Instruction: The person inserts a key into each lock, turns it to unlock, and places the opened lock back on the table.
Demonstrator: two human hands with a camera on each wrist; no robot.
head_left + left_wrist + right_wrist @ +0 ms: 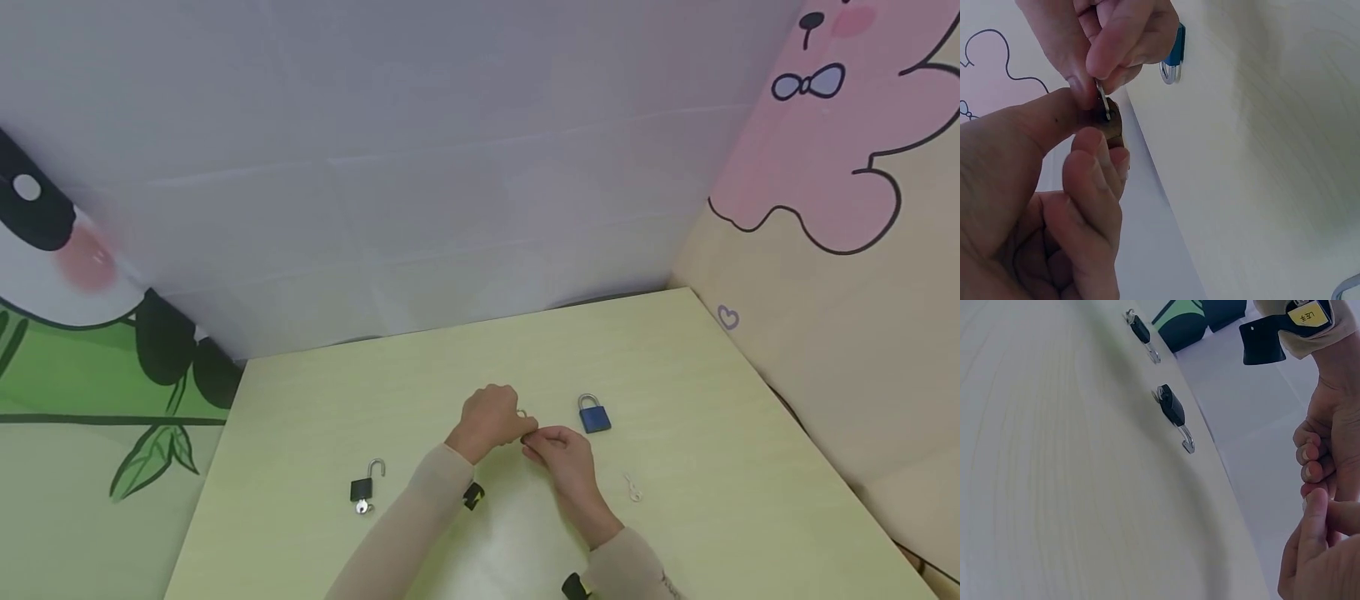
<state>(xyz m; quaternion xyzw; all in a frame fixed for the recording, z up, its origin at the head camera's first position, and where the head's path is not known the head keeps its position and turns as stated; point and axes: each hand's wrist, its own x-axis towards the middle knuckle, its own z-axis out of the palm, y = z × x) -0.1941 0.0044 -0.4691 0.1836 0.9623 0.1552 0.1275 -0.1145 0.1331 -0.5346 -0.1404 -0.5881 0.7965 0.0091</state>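
Over the middle of the table my left hand (pixel 491 421) holds a small brass-coloured padlock (pixel 1115 128) between thumb and fingers. Most of its body is hidden by the fingers; part of a shackle (pixel 522 412) shows in the head view. My right hand (pixel 564 461) meets it from the right, thumb and forefinger pinching a thin metal key (pixel 1103 100). The key's tip is at the padlock's dark end face. In the right wrist view the two hands touch at the fingertips, and the padlock is mostly covered.
A blue padlock (pixel 595 418) with its shackle closed lies right of the hands, a small key (pixel 633 488) nearer me. On the left is a black padlock (pixel 362 489), shackle open, key inserted. The right wrist view shows a second black padlock (pixel 1172 405), also open.
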